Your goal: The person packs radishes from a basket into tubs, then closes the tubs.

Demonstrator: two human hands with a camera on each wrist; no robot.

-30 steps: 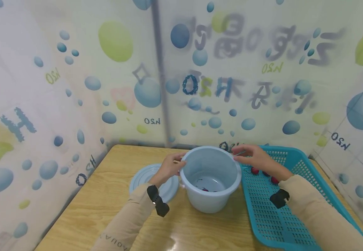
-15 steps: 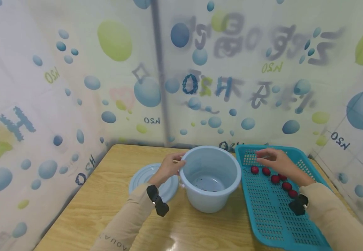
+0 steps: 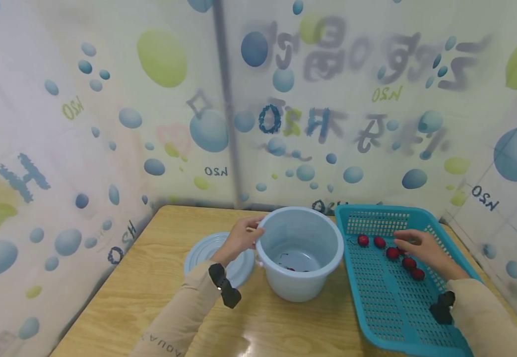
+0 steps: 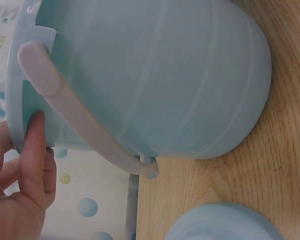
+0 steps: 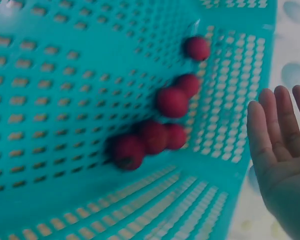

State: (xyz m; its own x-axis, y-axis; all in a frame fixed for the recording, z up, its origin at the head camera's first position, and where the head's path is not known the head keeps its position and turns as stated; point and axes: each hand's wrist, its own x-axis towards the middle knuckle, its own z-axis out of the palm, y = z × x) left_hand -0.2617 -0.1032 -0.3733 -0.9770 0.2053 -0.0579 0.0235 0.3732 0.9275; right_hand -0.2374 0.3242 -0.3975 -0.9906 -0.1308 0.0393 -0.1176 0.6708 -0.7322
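Observation:
A light blue bucket (image 3: pixel 297 287) stands upright on the wooden table, some small red pieces visible on its floor. My left hand (image 3: pixel 238 240) pinches its left rim between thumb and fingers. In the left wrist view, a pale carrying handle (image 4: pixel 92 122) hangs against the bucket's side. To the right lies a turquoise perforated basket (image 3: pixel 385 302) with several small round dark-red fruits (image 3: pixel 393 253) towards its back. Above these fruits hovers my right hand (image 3: pixel 427 251), holding nothing; in the right wrist view its fingers (image 5: pixel 285 120) are extended, apart from the fruits.
Left of the bucket, a round light blue lid (image 3: pixel 202 258) lies flat on the wooden table (image 3: pixel 151 287), partly behind my left wrist. A curtain (image 3: pixel 173 124) printed with bubbles hangs directly behind the table's back edge.
My right hand has moved from beside the bucket's right rim out over the basket, uncovering the fruits. The left hand stays on the bucket rim.

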